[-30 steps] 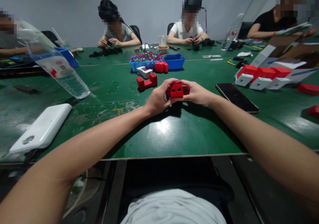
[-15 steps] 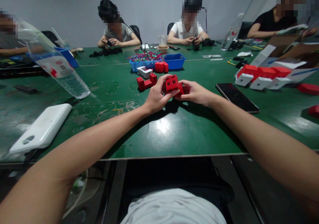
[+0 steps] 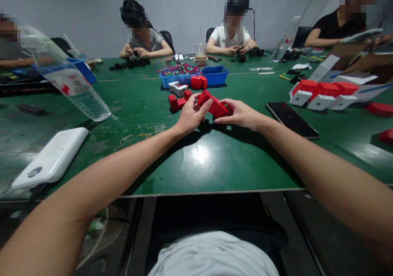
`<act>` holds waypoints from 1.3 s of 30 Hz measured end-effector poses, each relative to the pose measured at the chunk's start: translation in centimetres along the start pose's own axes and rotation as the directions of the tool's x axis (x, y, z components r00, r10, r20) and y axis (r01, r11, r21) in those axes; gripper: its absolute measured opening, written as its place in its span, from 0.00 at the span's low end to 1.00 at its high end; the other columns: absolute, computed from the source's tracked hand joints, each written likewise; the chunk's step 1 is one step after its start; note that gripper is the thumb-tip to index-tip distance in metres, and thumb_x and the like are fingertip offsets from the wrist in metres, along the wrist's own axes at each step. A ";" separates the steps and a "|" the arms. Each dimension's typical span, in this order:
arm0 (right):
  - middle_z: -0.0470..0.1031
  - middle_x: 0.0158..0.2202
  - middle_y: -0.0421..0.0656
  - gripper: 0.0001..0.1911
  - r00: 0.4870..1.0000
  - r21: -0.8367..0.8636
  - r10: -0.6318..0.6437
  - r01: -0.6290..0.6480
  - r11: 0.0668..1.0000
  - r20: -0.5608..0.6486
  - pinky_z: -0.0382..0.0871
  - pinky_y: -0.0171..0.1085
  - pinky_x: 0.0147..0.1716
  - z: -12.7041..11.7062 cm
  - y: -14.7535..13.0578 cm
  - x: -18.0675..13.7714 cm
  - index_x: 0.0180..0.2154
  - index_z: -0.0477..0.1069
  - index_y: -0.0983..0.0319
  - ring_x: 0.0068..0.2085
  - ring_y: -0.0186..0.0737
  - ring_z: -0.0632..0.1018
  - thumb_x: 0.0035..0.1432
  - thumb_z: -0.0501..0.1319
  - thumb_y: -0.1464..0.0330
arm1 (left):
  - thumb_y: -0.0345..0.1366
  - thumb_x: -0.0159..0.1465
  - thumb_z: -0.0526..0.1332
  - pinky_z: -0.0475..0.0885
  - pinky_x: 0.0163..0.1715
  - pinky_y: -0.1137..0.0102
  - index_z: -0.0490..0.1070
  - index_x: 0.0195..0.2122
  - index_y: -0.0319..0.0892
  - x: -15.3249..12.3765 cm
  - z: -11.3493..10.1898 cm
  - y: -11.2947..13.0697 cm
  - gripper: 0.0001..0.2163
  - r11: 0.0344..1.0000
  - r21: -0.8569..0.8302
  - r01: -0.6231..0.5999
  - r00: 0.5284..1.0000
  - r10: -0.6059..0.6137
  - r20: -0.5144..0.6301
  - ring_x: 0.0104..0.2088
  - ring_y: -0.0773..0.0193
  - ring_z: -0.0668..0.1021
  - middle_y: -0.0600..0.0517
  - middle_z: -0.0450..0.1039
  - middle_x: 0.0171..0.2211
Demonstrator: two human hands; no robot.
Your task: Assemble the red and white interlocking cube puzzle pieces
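Note:
Between my two hands, above the green table, is a red plastic bracket-like part [image 3: 217,106], held tilted. My left hand [image 3: 194,113] grips its upper left end, thumb across the near side. My right hand [image 3: 238,113] has its fingers and thumb closed round the lower right end. Just beyond my left hand lies another red U-shaped part [image 3: 177,102], partly covered by that hand. Behind it sit a white U-shaped part [image 3: 178,88] and a red block [image 3: 199,82], close to a blue tray [image 3: 216,76] with a tangle of coloured wires [image 3: 181,69].
A clear bottle [image 3: 78,90] leans at the left, above a white power-bank-like device [image 3: 52,157]. To the right lie a dark phone [image 3: 291,120] and a row of red and white parts [image 3: 325,94] beside an open carton [image 3: 353,63]. Several people sit around the table.
The red part has been turned in my hands: its face with square openings no longer shows, and a long side now slopes down to the right. My left hand has shifted slightly left.

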State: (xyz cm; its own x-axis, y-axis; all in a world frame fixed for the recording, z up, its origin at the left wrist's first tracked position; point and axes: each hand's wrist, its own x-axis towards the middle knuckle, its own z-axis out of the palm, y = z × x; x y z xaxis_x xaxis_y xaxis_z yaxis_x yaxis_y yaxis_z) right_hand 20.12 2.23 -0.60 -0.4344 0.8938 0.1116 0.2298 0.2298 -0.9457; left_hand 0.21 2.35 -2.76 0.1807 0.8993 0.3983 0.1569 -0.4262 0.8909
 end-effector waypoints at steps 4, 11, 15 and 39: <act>0.77 0.33 0.39 0.31 1.000 0.014 0.017 -0.017 1.000 -0.004 0.72 0.36 0.34 0.1 0.1 0.0 0.44 0.70 0.61 0.33 0.36 0.76 0.37 0.78 0.66 | 0.62 0.60 0.60 0.71 0.23 0.70 0.67 0.49 0.41 0.1 -0.1 0.1 0.29 0.998 -0.036 0.057 0.998 -0.057 -0.018 0.22 0.68 0.74 0.53 0.73 0.27; 0.75 0.30 0.37 0.26 0.999 0.078 0.047 -0.049 0.996 0.021 0.69 0.34 0.30 0.4 -0.2 -0.1 0.40 0.71 0.62 0.29 0.32 0.73 0.39 0.77 0.67 | 0.66 0.58 0.60 0.63 0.19 0.71 0.69 0.41 0.40 0.4 -0.3 0.0 0.30 0.985 -0.077 0.157 0.987 -0.160 -0.035 0.20 0.68 0.71 0.55 0.68 0.21; 0.75 0.30 0.37 0.26 0.999 0.075 0.046 -0.047 0.996 0.020 0.69 0.34 0.30 0.4 -0.2 -0.1 0.40 0.71 0.62 0.28 0.31 0.73 0.39 0.77 0.67 | 0.66 0.58 0.60 0.63 0.20 0.71 0.69 0.42 0.40 0.4 -0.3 -0.1 0.30 0.984 -0.076 0.160 0.986 -0.163 -0.027 0.21 0.68 0.72 0.54 0.68 0.22; 0.66 0.45 0.44 0.25 0.737 -0.757 -0.675 0.430 0.492 -0.020 0.70 0.40 0.37 1.5 1.7 0.2 0.48 0.68 0.56 0.41 0.43 0.73 0.48 0.71 0.63 | 0.40 0.64 0.65 0.68 0.29 0.76 0.70 0.42 0.40 0.4 -0.1 0.3 0.11 0.967 -0.215 0.137 0.979 -0.165 -0.119 0.26 0.72 0.73 0.56 0.71 0.30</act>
State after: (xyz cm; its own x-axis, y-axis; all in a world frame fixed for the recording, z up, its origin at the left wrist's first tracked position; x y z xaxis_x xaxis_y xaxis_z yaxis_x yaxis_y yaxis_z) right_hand 19.08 2.25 -2.65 -0.4577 0.5118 0.7270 0.5856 0.7888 -0.1867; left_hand 0.24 2.55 -2.32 0.0354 0.9626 0.2685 -0.0323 -0.2674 0.9630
